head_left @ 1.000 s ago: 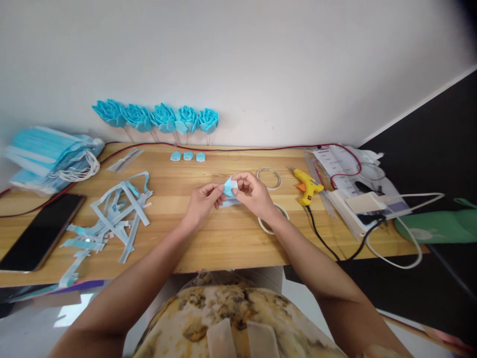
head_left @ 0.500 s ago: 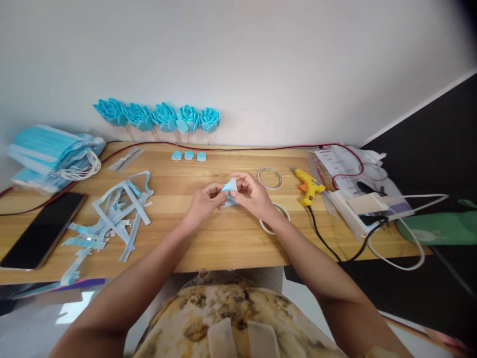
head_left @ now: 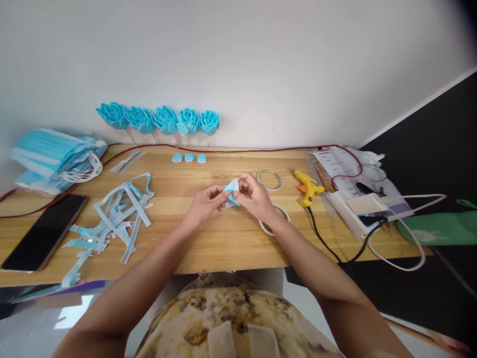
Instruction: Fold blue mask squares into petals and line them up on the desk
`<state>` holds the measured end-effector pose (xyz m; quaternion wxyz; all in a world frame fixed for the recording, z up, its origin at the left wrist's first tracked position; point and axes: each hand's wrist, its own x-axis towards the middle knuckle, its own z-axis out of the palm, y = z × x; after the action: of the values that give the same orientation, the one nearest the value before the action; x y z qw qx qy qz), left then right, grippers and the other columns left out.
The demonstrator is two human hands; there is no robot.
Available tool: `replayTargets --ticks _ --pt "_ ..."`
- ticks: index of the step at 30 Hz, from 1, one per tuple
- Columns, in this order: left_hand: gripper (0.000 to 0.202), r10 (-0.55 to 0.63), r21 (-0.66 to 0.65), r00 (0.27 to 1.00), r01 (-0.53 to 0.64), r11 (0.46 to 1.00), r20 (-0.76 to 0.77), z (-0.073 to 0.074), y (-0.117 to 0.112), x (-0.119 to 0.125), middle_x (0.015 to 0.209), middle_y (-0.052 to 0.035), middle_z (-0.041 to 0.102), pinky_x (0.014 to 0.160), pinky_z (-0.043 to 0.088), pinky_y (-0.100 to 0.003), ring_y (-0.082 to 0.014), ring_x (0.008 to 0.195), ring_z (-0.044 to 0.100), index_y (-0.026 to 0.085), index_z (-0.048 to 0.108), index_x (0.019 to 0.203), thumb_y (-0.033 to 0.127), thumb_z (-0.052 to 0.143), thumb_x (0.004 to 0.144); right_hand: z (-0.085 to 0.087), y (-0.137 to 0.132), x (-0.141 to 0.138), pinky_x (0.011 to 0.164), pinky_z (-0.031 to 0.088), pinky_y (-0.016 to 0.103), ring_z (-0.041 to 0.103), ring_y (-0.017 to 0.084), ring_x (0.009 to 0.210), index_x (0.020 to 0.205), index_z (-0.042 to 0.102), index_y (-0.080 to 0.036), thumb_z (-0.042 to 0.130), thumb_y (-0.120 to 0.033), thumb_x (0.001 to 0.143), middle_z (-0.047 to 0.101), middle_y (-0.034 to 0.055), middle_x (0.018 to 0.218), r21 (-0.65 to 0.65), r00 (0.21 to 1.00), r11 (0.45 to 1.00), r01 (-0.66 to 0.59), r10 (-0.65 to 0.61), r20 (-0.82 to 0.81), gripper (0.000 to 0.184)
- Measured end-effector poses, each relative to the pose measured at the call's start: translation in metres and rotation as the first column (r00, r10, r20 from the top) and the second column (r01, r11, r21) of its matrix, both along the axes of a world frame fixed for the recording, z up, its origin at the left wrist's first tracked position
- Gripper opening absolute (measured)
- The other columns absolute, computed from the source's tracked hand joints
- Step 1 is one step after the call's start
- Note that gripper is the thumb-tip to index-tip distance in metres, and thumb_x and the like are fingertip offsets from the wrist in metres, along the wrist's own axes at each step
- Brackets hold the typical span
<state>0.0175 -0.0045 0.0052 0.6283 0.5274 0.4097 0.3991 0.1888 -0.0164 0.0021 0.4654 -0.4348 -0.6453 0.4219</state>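
Observation:
Between my two hands is a small folded piece of light-blue mask fabric (head_left: 232,187), pale on one side. My left hand (head_left: 207,203) pinches its left edge between thumb and fingers. My right hand (head_left: 255,197) is closed on its right side, thumb pressed on the front. Both hands are just above the wooden table (head_left: 201,248). Part of the fabric is hidden behind my fingers. Three small folded blue petals (head_left: 189,157) lie in a row beyond my hands. Tape rings (head_left: 270,179) lie close to my right hand, one partly under the wrist.
Several blue fabric flowers (head_left: 164,120) on sticks lean against the wall. A pile of masks (head_left: 52,149), a phone (head_left: 44,232) and cut strips (head_left: 115,216) occupy the left side. Rightward are a yellow glue gun (head_left: 307,186), a power strip (head_left: 346,211) and cables.
The fabric piece has turned slightly in my fingers, and its pointed top has shifted a little to the right. Both hands keep hold of it. The camera view has tilted slightly.

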Motion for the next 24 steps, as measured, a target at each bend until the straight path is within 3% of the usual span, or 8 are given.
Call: replayTargets --ticks 8,10,13,18,24 --pt "0.031 -0.066 0.045 0.992 0.071 0.996 -0.111 -0.001 -0.001 0.001 0.053 0.0032 0.052 0.047 0.035 -0.020 -0.0064 0.046 0.042 0.015 0.059 0.065 0.044 0.069 0.071 0.002 0.003 0.005 0.059 0.041 0.022 0.050 0.010 0.063 0.122 0.053 -0.024 0.061 -0.026 0.082 0.054 -0.0042 0.073 -0.029 1.000 1.000 0.010 -0.010 0.008 0.040" --pt "0.030 -0.061 0.054 0.990 0.068 0.996 -0.131 -0.002 0.000 -0.002 0.053 0.0028 0.053 0.047 0.035 -0.020 -0.0068 0.046 0.043 0.015 0.059 0.065 0.042 0.069 0.071 0.005 0.008 0.013 0.060 0.042 0.022 0.052 0.010 0.064 0.122 0.053 -0.023 0.060 -0.026 0.083 0.056 -0.0039 0.074 -0.013 0.997 0.998 0.060 -0.060 -0.048 0.039" --pt "0.028 0.044 0.073 0.993 -0.036 0.997 -0.108 -0.003 0.004 -0.007 0.052 0.0020 0.056 0.048 0.037 -0.020 -0.0074 0.046 0.045 0.015 0.058 0.065 0.040 0.068 0.073 0.011 0.017 0.030 0.063 0.043 0.023 0.053 0.010 0.066 0.120 0.055 -0.023 0.058 -0.026 0.083 0.054 -0.0045 0.073 0.039 0.974 0.978 0.204 -0.199 -0.106 0.037" --pt "0.025 0.165 0.094 0.986 -0.161 0.982 -0.036 -0.002 0.006 -0.010 0.055 0.0012 0.058 0.050 0.039 -0.020 -0.0073 0.048 0.047 0.015 0.057 0.063 0.035 0.065 0.077 0.015 0.023 0.052 0.065 0.043 0.023 0.055 0.011 0.069 0.110 0.063 -0.021 0.057 -0.027 0.083 0.059 -0.0022 0.076 0.117 0.940 0.939 0.323 -0.333 0.075 0.028" --pt "0.025 0.149 0.097 0.988 -0.146 0.985 -0.028 -0.002 0.005 -0.008 0.055 0.0013 0.058 0.050 0.039 -0.020 -0.0071 0.047 0.047 0.015 0.057 0.063 0.034 0.066 0.077 0.008 0.027 0.055 0.069 0.047 0.026 0.061 0.014 0.074 0.102 0.068 -0.019 0.057 -0.028 0.083 0.068 0.0016 0.083 0.153 0.905 0.923 0.354 -0.379 0.194 0.024"
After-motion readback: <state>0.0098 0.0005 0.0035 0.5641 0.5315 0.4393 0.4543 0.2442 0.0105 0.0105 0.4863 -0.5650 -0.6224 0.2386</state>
